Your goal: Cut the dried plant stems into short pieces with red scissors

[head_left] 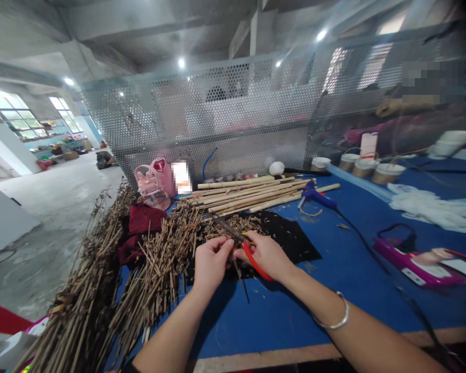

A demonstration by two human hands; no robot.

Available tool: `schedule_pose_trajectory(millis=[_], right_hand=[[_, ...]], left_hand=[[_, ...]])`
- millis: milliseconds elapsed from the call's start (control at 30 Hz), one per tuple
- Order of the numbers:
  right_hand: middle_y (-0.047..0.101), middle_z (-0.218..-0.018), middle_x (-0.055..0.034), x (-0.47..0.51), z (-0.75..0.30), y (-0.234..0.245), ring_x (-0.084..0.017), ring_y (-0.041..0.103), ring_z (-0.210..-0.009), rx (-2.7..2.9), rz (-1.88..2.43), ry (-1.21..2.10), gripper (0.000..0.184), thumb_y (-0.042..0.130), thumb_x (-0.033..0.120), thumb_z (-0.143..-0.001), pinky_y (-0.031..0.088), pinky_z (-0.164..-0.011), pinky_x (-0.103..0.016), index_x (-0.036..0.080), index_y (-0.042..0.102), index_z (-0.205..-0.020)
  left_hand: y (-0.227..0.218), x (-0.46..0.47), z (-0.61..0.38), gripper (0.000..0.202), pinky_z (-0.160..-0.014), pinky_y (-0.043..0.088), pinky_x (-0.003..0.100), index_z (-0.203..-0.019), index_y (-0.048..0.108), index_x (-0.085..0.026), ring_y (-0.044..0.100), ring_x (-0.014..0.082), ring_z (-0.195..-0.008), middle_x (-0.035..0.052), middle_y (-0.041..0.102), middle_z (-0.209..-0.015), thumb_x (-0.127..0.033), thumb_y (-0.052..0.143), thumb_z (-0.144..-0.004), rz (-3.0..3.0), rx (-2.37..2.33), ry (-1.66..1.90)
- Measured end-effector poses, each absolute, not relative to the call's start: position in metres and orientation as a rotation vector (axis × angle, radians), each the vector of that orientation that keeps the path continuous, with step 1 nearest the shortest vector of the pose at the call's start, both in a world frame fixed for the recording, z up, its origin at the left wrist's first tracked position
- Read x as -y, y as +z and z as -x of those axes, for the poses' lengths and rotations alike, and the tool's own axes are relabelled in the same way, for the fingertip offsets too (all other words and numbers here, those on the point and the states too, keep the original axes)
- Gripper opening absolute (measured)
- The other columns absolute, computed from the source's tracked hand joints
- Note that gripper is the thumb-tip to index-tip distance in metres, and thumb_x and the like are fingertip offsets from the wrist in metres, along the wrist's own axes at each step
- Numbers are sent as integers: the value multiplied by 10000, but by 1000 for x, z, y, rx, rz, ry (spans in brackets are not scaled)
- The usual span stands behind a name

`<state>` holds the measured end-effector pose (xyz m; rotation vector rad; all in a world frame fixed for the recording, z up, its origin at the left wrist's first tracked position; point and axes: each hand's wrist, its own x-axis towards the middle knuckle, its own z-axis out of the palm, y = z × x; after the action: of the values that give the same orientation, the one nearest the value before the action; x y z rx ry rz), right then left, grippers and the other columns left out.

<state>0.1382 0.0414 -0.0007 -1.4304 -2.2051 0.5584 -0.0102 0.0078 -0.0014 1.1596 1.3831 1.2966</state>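
Note:
My right hand point(270, 255) is closed around red-handled scissors point(253, 259), whose dark blades point up and left over a heap of dried plant bits point(238, 224). Close beside it, my left hand point(213, 259) pinches a thin dry stem point(241, 282) that slants down below the fingers. Both hands are over a black cloth point(291, 238) on the blue tabletop point(275, 324). Left of them lie many loose dried stalks point(155, 280), their heads toward the cloth. The upper end of the pinched stem is hidden by my fingers.
Pale sticks point(252, 194) lie behind the heap, with a blue glue gun point(314, 194) at their right end. A purple power strip point(415, 264) and cords lie at right. A pink bottle point(162, 176), white tubs point(388, 171) and a perforated metal screen point(217, 119) stand behind.

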Motion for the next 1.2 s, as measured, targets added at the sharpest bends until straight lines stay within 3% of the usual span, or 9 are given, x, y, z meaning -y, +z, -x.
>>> schedule_pose_trajectory(millis=[133, 367, 800, 1200], right_hand=[[591, -777, -12, -40, -139, 1, -145, 545, -670, 2237, 1330, 571, 325, 600, 463, -695, 351, -574, -233, 210, 457, -841], [537, -834, -44, -42, -141, -1, -166, 501, -752, 2291, 1240, 402, 357, 616, 469, -676, 369, -663, -277, 186, 453, -819], [565, -640, 13, -45, -138, -5, -122, 501, -546, 2247, 1423, 529, 337, 552, 530, -719, 258, -493, -218, 211, 442, -724], [532, -787, -35, -43, -133, -7, -165, 491, -699, 2281, 1298, 312, 374, 635, 486, -652, 341, -607, -259, 189, 453, -790]], left_hand=[[-2, -8, 11, 300, -389, 385, 172, -764, 666, -124, 449, 65, -429, 20, 613, -622, -408, 579, -719, -1183, -1307, 1274], [-3, -7, 8, 297, -400, 391, 182, -713, 652, -127, 443, 72, -431, 18, 605, -608, -409, 563, -732, -1243, -1282, 1239], [-4, -8, 10, 316, -383, 380, 174, -787, 675, -120, 424, 69, -420, 7, 565, -555, -407, 555, -735, -1260, -1386, 1248], [-7, -11, 10, 227, -420, 388, 175, -684, 615, -124, 494, 81, -452, -3, 594, -540, -343, 660, -643, -1141, -1409, 1393]])
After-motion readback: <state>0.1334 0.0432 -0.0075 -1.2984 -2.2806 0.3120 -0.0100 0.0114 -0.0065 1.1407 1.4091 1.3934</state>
